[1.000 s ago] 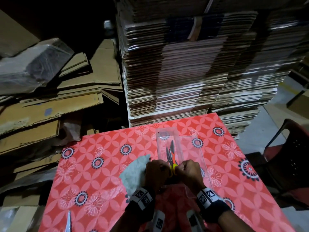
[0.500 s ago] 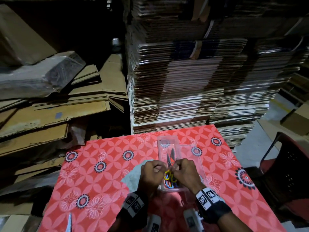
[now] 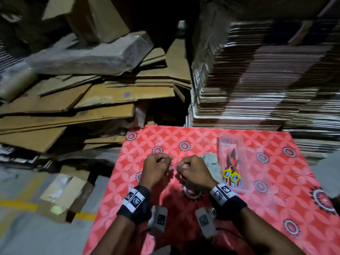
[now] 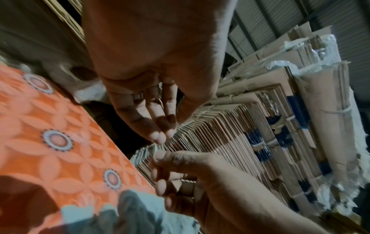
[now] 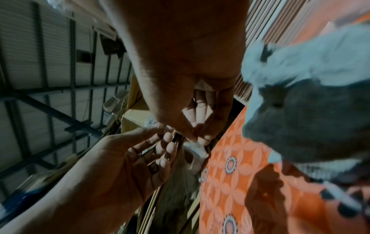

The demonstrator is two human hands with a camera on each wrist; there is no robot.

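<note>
Both hands have left the clear case (image 3: 230, 142), where they worked at the scissors (image 3: 231, 159) half a second earlier. They are now raised side by side to its left, above the red flower-patterned tablecloth (image 3: 266, 208).

**Left hand** (image 3: 156, 168): its fingertips are bunched against the thumb and pinch a needle-like sliver (image 3: 169, 165). The sliver is very thin, straight and pale, with a faint metallic glint. Only a short length shows beyond the fingertips, pointing toward the other hand. In the right wrist view it appears as a fine dark line across the left fingertips. Its ends are too small to make out.

**Right hand** (image 3: 193, 170): its fingers are curled into the palm and the thumb is pressed onto the side of the forefinger. Whether anything lies in that pinch cannot be told.

**Spacing**: the two hands are close together, with a narrow gap between the knuckles. The sliver sits in that gap, clear of the table. Whether the fingertips of one hand touch the other cannot be told.

**Surroundings**:
- The scissors lie inside the case with their blades pointing away from the person. Their yellow and blue finger loops are at the near end.
- A crumpled grey-blue cloth (image 3: 211, 161) lies on the tablecloth between the right hand and the case.
- Cardboard stacks (image 3: 257, 80) rise beyond the far edge of the table.
</note>
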